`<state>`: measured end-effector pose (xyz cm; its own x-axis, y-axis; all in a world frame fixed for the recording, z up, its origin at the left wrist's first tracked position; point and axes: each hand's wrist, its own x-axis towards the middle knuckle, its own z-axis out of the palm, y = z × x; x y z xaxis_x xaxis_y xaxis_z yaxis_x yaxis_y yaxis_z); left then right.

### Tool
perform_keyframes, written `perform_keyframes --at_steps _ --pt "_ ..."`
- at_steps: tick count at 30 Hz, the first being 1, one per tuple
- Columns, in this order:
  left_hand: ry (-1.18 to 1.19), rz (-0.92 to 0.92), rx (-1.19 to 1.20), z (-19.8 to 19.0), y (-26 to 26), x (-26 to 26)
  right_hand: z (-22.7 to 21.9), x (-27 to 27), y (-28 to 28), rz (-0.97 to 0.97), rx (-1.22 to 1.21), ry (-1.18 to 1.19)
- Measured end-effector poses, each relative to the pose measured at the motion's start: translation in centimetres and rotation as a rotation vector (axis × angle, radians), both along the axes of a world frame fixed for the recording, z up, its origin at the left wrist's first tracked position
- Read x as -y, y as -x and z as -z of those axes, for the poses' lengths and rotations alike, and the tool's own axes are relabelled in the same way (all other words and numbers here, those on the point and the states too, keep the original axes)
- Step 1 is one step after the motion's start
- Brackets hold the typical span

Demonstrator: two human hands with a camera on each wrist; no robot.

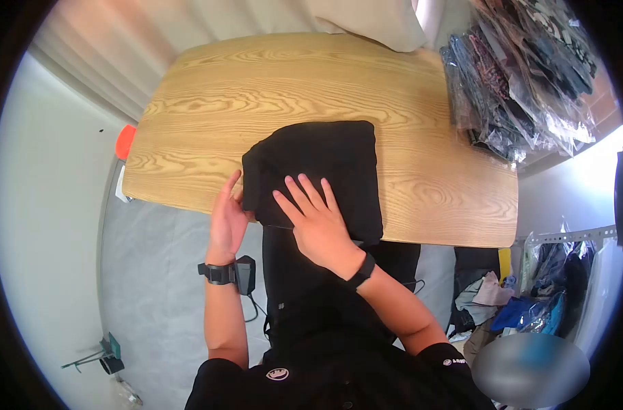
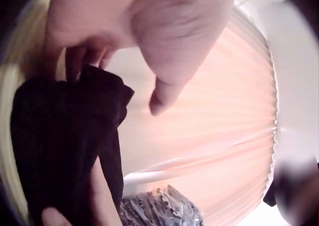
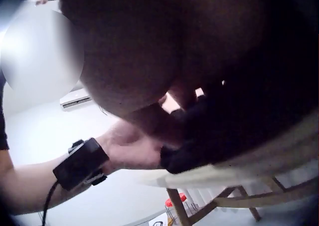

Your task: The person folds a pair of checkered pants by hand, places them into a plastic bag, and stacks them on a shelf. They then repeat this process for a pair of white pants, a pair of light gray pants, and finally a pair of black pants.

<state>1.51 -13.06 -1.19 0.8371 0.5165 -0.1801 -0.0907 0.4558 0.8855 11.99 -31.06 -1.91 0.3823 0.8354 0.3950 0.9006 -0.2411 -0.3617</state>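
Observation:
A black folded garment (image 1: 332, 150) lies near the front edge of the wooden table (image 1: 256, 75). My right hand (image 1: 321, 229) rests flat on its lower middle, fingers spread and pointing away from me. At the garment's left edge is my left hand (image 1: 228, 222), its thumb raised apart from the fabric. In the left wrist view, the fingers of that hand (image 2: 114, 16) reach down behind the thick folded edge of the black garment (image 2: 55, 131), which partly hides them. The right wrist view is dark, with the left hand (image 3: 132, 148) showing beside the fabric.
Clothes in clear plastic bags (image 1: 516, 82) are heaped at the table's back right. Below on the right are more garments (image 1: 489, 301) near a perforated rail (image 1: 574, 234). A beige curtain (image 1: 120, 55) hangs behind the table, and an orange-red object (image 1: 125, 142) stands beyond its left edge.

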Motion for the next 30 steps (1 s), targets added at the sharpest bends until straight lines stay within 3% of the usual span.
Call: perform_keyframes --at_steps 6,9,11,12,15,18,19,22,26,30 --pt "-0.363 -0.020 -0.322 -2.0 -3.5 -0.2 -4.4 2.0 -0.3 -0.107 -0.239 0.035" --pt "-0.613 -0.041 -0.186 0.8 -4.1 -0.8 -6.6 2.8 -1.8 0.138 -0.001 -0.002" --pt "-0.582 -0.035 -0.208 0.3 -4.1 -0.6 -3.8 3.2 -3.4 0.290 -0.060 0.054" --pt "-0.568 -0.034 -0.220 0.2 -3.9 -0.5 -2.1 3.3 -4.1 0.279 -0.032 0.068" --pt "-1.059 -0.079 -0.303 1.3 -4.0 -0.9 -1.9 4.1 -5.2 0.194 -0.011 0.129" --pt "-1.610 -0.145 -0.415 -2.9 -5.0 1.9 -3.6 4.5 -6.0 0.153 -0.032 0.129" --pt "-1.666 -0.077 -0.379 -3.2 -5.6 2.1 -3.9 4.3 -6.6 0.147 -0.039 0.117" --pt "-1.744 0.135 -0.310 -1.9 -7.0 1.8 -2.6 3.7 -8.3 0.160 -0.006 0.173" --pt "-1.639 0.144 -0.284 -1.1 -7.6 0.9 -2.2 3.4 -8.8 0.146 -0.086 0.189" --pt "-1.597 0.177 -0.271 -1.4 -7.3 1.7 -0.5 4.2 -7.9 0.172 0.009 -0.014"
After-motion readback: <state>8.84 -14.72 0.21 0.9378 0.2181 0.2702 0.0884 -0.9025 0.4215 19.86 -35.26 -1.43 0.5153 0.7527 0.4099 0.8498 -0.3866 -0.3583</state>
